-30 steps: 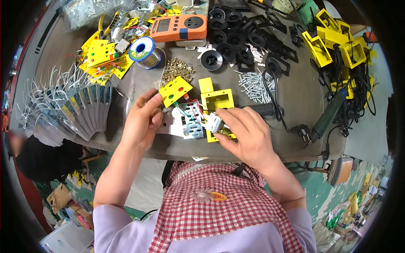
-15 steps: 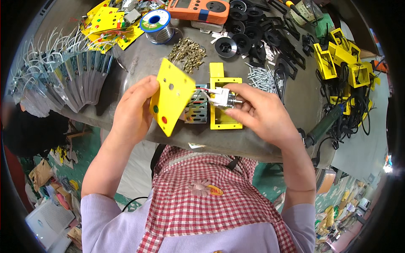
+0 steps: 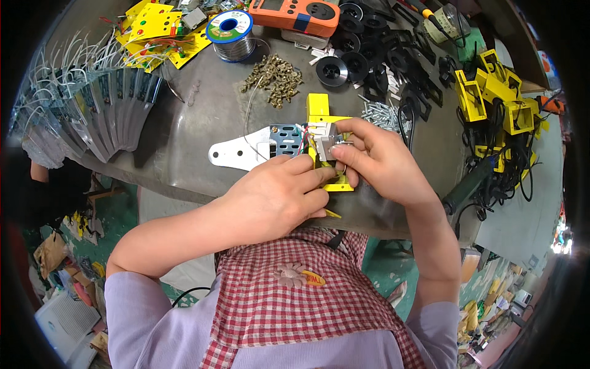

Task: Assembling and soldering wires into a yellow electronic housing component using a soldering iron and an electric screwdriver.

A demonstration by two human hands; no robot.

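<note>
My right hand pinches a white-grey block-shaped electrical part with a short metal shaft, over an open yellow box. Thin wires run from the part's left side. My left hand lies palm down just left of it, fingers curled around the yellow panel; most of the panel is hidden beneath the hand. Against the box's left side lies a perforated metal plate with a pale tapered end pointing left.
Beyond my hands are a pile of brass screws, a solder spool and an orange meter. Black spools and silver screws lie far right of centre. Yellow boxes with black cables crowd the right; wired strips fan out left.
My left hand has swung right and down, turning the panel from facing up to mostly hidden beside the box. The pale end of the metal plate is now uncovered. The right hand still grips the white part.
</note>
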